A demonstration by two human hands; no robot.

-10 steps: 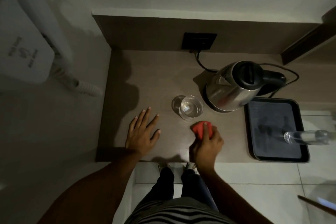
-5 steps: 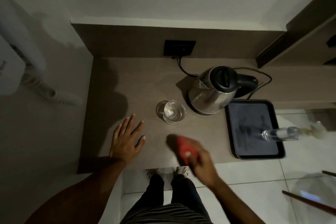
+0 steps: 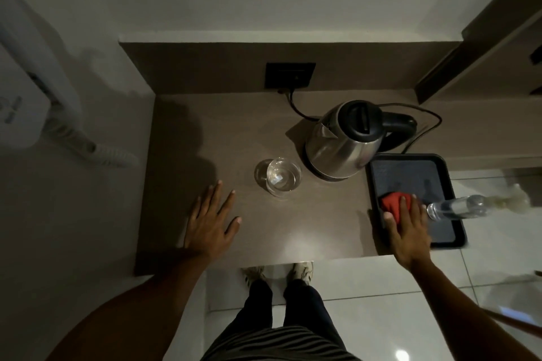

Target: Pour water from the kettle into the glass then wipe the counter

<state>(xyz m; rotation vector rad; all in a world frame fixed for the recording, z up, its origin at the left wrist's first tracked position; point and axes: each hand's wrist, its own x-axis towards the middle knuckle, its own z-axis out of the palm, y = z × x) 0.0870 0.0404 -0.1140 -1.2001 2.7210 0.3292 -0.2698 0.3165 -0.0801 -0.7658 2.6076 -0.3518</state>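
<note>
A steel kettle (image 3: 344, 142) with a black lid and handle stands on its base at the back right of the brown counter (image 3: 205, 132). A clear glass (image 3: 278, 179) holding water sits just left of the kettle. My left hand (image 3: 211, 221) lies flat on the counter, fingers spread, left of the glass. My right hand (image 3: 406, 227) presses a red cloth (image 3: 391, 204) onto the left part of the black tray (image 3: 410, 168); my fingers cover the cloth's near side.
A clear plastic bottle (image 3: 456, 207) lies on the tray's right side, touching my right hand's fingertips. The kettle's black cord (image 3: 296, 108) runs to a wall socket (image 3: 290, 75). The counter's front edge lies just above my feet; a white tiled floor lies below.
My right hand has carried the red cloth from the counter in front of the glass rightward onto the tray. My left hand has stayed flat on the counter.
</note>
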